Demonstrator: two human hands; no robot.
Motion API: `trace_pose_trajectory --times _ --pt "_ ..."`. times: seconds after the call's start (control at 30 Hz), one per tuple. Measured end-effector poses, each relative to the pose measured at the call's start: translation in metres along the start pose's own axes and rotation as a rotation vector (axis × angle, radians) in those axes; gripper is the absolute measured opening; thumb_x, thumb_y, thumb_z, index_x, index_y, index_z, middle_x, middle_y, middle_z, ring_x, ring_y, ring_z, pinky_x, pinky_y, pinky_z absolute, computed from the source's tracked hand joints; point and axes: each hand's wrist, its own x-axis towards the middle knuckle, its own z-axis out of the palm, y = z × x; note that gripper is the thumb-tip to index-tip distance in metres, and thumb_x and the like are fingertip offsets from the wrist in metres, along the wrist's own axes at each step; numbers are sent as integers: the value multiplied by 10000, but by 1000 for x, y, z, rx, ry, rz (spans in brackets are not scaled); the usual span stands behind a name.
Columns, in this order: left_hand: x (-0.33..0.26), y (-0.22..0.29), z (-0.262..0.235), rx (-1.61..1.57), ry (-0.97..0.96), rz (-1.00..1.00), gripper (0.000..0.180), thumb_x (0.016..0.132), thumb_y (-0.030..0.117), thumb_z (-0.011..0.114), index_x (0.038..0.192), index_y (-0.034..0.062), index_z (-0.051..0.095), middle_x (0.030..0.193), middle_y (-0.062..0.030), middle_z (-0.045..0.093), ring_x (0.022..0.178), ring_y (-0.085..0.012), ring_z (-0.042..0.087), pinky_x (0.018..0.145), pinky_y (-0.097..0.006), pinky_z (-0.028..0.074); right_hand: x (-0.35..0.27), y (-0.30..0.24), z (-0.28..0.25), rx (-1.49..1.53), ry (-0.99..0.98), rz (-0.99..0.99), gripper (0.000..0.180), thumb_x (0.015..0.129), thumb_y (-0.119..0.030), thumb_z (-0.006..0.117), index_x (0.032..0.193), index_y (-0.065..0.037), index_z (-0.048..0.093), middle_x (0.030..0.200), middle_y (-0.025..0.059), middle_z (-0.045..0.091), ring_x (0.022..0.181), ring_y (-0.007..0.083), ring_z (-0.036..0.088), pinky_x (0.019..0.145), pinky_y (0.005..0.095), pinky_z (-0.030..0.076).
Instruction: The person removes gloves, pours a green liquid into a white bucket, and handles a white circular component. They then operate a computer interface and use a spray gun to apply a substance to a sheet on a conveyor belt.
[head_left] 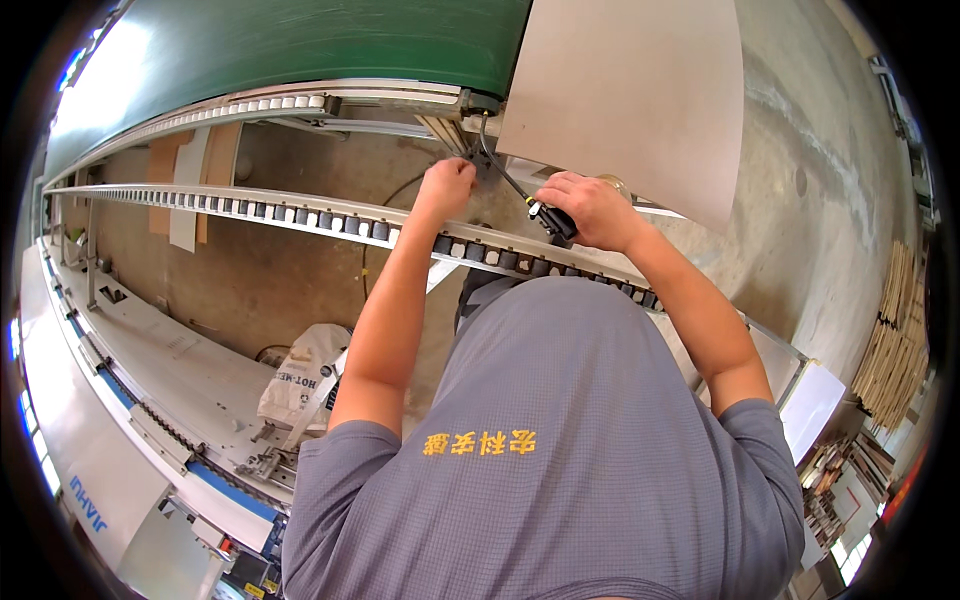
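Observation:
My right hand (592, 210) is wrapped round a black hand tool (556, 224) with a metal fitting; its exact kind is partly hidden under my fingers. From the fitting, a black hose (508, 178) with a yellow ring runs up to the corner of the green conveyor belt (400, 40). My left hand (447, 188) is closed, fingertips pinched together beside a dark part (482, 160) below that corner. Whatever it may hold is too small to make out. Both forearms reach over a rail of black and white rollers (330, 221).
A large pale board (630, 90) lies at the upper right, its corner close to my right hand. On the left are a long white machine (180, 350) and a printed white sack (300, 375). Stacked wooden strips (895, 340) stand at far right.

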Motion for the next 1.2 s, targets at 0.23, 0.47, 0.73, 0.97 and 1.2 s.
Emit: trace_pose_trajectory --times 0.23,0.47,0.73,0.97,1.2 --pt "38 28 -12 -155 71 -165 376 900 345 587 816 -3 702 682 -72 669 553 -177 630 571 -340 531 4 -6 4 -61 -58 -38 427 648 -56 755 1055 -65 627 1032 83 646 1012 279 621 828 379 538" --pt "85 8 8 -244 -33 -271 183 817 153 715 813 -29 694 684 -97 661 552 -182 630 492 -334 536 1 6 15 -132 -130 -39 450 642 -56 754 1072 -82 626 1070 75 643 1049 268 614 851 385 537" --pt "109 -8 37 -523 1 -359 70 774 -22 704 821 -62 672 700 -129 659 544 -229 648 460 -362 566 -3 22 34 -159 -147 29 439 654 -71 746 1075 -94 622 1054 77 636 1055 275 606 859 392 534" --pt "115 -12 44 -452 -49 -418 125 857 10 663 974 -26 641 797 -95 660 580 -163 602 486 -336 577 -1 21 45 -171 -148 101 410 661 -77 731 1057 -93 623 1015 78 625 1015 275 605 839 396 535" --pt "113 -17 50 -522 -36 -413 107 882 25 642 980 -21 643 819 -85 653 603 -156 599 512 -341 593 -3 20 52 -184 -119 122 365 673 -97 713 1027 -80 622 991 82 628 1004 276 609 812 388 542"
